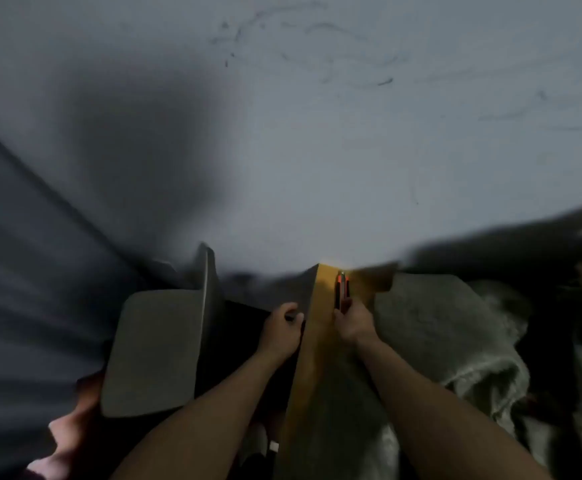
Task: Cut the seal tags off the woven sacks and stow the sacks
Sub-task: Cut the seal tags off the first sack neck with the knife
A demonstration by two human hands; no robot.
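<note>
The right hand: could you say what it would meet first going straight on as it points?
Holding the cutter, the right hand points along the cardboard panel; beyond it, probably the pale wall, depth unclear.

No text, label or number is legible.

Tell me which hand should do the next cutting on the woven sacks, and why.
Right, probably. The right hand grips the orange and black utility knife, and the pale woven sacks lie on its side. The left hand curls on the edge of the brown cardboard panel, without a tool.
</note>
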